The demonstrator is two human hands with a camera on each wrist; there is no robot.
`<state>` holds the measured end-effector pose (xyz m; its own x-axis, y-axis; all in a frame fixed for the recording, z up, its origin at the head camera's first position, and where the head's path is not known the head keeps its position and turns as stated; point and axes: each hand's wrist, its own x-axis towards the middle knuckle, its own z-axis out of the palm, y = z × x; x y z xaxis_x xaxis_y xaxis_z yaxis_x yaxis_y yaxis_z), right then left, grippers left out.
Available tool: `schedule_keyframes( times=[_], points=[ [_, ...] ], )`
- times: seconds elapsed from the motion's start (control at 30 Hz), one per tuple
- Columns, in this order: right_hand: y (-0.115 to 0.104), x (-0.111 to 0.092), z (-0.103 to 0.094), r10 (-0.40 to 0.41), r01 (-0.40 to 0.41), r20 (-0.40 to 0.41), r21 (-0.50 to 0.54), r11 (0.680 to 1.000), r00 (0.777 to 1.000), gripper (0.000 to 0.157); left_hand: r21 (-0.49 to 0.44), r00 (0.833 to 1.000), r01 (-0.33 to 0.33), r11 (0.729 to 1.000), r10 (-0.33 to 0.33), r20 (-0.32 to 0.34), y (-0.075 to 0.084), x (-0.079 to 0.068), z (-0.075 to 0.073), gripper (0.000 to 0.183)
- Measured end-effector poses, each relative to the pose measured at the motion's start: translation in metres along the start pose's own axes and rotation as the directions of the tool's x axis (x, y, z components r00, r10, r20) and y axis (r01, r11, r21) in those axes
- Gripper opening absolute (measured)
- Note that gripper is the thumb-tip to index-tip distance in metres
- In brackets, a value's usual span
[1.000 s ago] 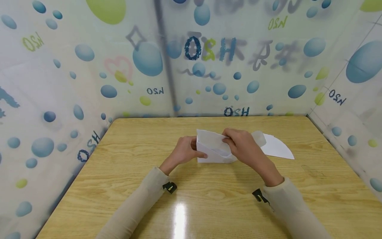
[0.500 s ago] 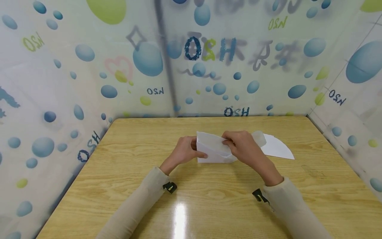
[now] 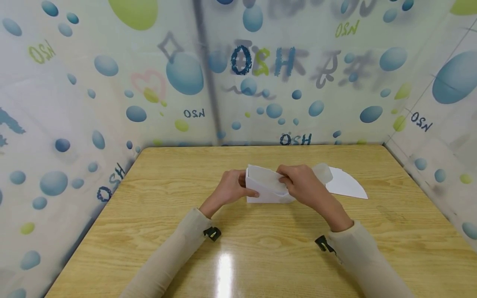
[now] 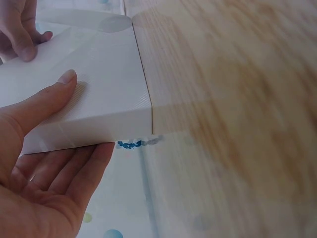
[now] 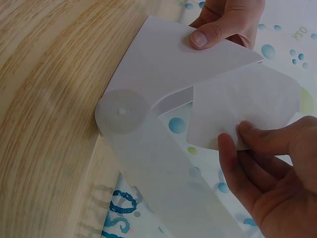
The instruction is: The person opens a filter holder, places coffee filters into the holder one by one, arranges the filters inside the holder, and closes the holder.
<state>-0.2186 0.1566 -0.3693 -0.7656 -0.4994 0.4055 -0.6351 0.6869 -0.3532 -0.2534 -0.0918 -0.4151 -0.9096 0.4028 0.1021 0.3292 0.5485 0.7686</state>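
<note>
A white box (image 3: 266,196) with an open, curved-cut side stands on edge on the table. My left hand (image 3: 229,186) grips its left end, thumb on the near face and fingers behind, as the left wrist view shows. Between thumb and fingers, my right hand (image 3: 303,184) pinches a thin whitish sheet (image 5: 245,99) that overlaps the box's open side. How deep the sheet reaches inside is hidden. A translucent rounded strip (image 5: 171,173) is pinned to the box's corner by a round pivot (image 5: 122,111) and swings out to the right, partly behind my right hand in the head view.
A white fan-shaped sheet or stack (image 3: 346,184) lies flat on the wooden table (image 3: 261,256), right of the box and behind my right hand. Printed curtain walls (image 3: 149,103) with blue and green dots close off the back and sides.
The whitish sheet has sunk slightly toward the box and its left corner has shifted a little right. My right hand has dropped slightly with it. The left hand and box stay put.
</note>
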Motion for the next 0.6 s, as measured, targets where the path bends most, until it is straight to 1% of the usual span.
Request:
schedule_keyframes(
  times=[0.17, 0.3, 0.6],
  points=[
    [-0.0006, -0.0001, 0.0005, 0.006, -0.006, 0.019, -0.001, 1.0, 1.0, 0.01, -0.002, 1.0, 0.001, 1.0, -0.001, 0.002, 0.0002, 0.0001, 0.0001, 0.048],
    [0.0001, -0.0001, 0.0019, 0.011, -0.011, 0.031, 0.006, 1.0, 0.999, 0.014, 0.007, 1.0, -0.009, 1.0, 0.009, 0.003, 0.0004, -0.0001, -0.0003, 0.047],
    [0.0017, -0.0005, 0.0051, -0.01, 0.01, 0.063, -0.006, 1.0, 0.998, 0.017, 0.016, 1.0, -0.025, 1.0, 0.025, 0.001, -0.0003, -0.0001, -0.001, 0.046]
  ],
)
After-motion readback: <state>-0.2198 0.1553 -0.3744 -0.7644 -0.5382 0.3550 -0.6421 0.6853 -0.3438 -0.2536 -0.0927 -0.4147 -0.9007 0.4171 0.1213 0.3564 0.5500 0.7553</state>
